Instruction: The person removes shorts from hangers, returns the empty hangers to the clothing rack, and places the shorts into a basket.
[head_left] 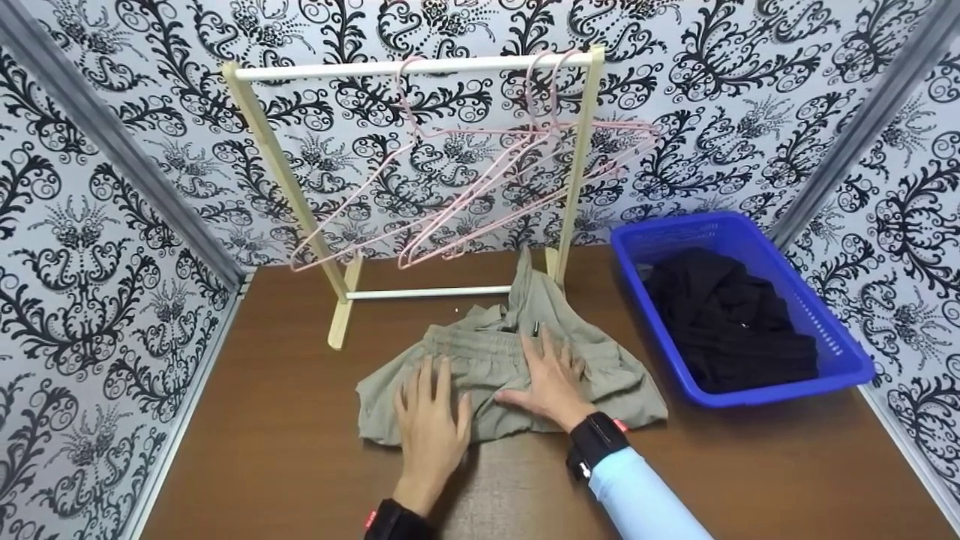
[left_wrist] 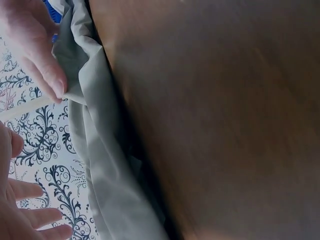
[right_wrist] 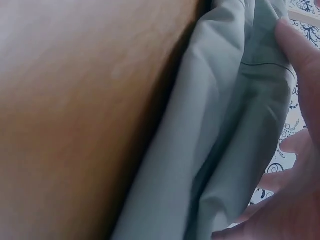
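Observation:
Grey-green shorts [head_left: 491, 375] with a gathered elastic waistband lie crumpled on the brown table. In the head view my left hand [head_left: 433, 427] is over their front left part, fingers extended toward the waistband. My right hand [head_left: 553, 382] rests on the cloth right of centre with its fingers spread. In the left wrist view, the left hand's fingers [left_wrist: 40, 216] appear spread above the cloth, and the right thumb touches a fold. The right wrist view has the right thumb [right_wrist: 295, 47] against the fabric, with the other fingers partly hidden behind it.
Behind the shorts stands a wooden rack [head_left: 271, 150] with a white top bar [head_left: 322, 71]. Several pink hangers [head_left: 352, 199] hang from it. To the right, a blue plastic basket [head_left: 660, 322] holds dark clothes [head_left: 731, 322]. Patterned walls [head_left: 450, 97] enclose the table [head_left: 285, 435].

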